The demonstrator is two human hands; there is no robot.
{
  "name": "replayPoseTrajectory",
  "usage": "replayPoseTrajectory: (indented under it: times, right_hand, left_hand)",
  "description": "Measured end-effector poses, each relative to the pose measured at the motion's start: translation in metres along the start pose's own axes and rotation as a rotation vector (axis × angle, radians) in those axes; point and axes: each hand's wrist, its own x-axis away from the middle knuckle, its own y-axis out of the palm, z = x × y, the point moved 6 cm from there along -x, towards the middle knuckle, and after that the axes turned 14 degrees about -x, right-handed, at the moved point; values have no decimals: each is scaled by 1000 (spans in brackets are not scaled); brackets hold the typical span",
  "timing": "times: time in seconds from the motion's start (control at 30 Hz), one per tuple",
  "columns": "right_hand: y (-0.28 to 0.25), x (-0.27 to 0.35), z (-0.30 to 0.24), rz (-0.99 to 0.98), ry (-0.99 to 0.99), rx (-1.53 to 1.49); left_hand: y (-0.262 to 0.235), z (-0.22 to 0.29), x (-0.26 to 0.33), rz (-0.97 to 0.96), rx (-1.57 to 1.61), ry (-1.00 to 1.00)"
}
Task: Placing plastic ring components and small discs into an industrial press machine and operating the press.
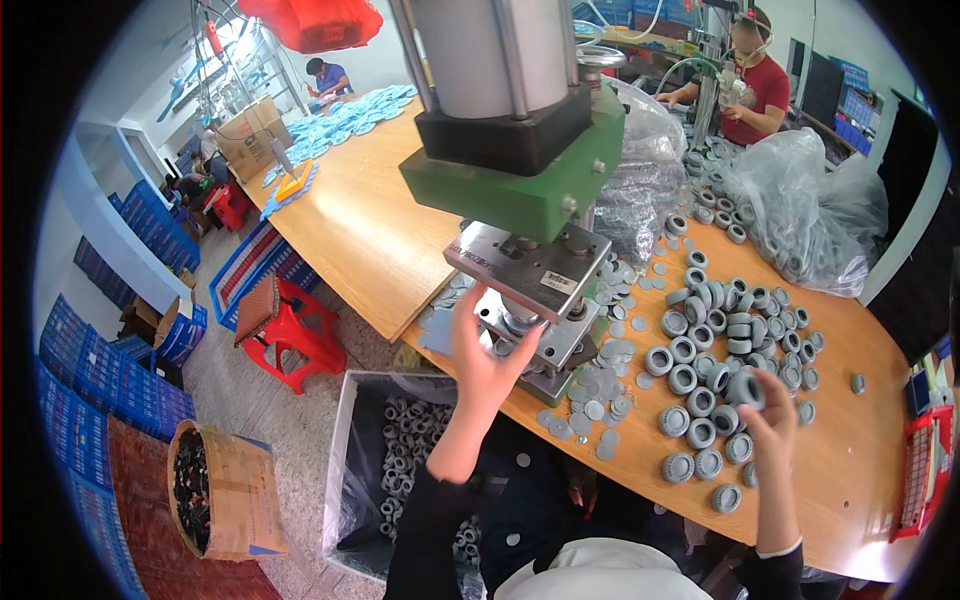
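My left hand [485, 375] reaches into the bench press, thumb and forefinger spread apart at the lower plate of the steel die [530, 265]. A round grey piece [522, 318] sits between the die plates near my fingertips; whether they touch it is hard to see. Over the table at the right, my right hand [772, 425] pinches a small grey toy tyre [746, 388] between thumb and fingers. Many more grey tyres [682, 379] lie in a loose heap beside it. Flat grey discs [597, 388] are scattered by the press base.
The green press head [515, 185] stands above my left hand. A lined box of grey rings [345, 450] is below the table edge. Further out are a red stool [290, 330], a carton [235, 490], a clear plastic bag [815, 210] and a red-shirted person [765, 90] at another machine.
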Motion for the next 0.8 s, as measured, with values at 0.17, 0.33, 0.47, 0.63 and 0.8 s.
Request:
replayPoseTrajectory:
  times: [0.17, 0.33, 0.47, 0.63, 0.8]
  right_hand:
    - [88, -3, 9, -104, 143, -87]
    - [129, -3, 16, -224, 87, -34]
    - [141, -6, 26, -259, 128, -56]
    - [140, -7, 38, -235, 169, -86]
    - [130, -5, 37, -222, 201, -80]
  left_hand:
    - [63, -18, -19, -430, 97, -93]
    - [61, -13, -3, -339, 29, -26]
    - [60, -18, -5, -286, 76, -74]
    - [70, -28, 0, -359, 41, -130]
    - [67, -20, -6, -396, -93, -49]
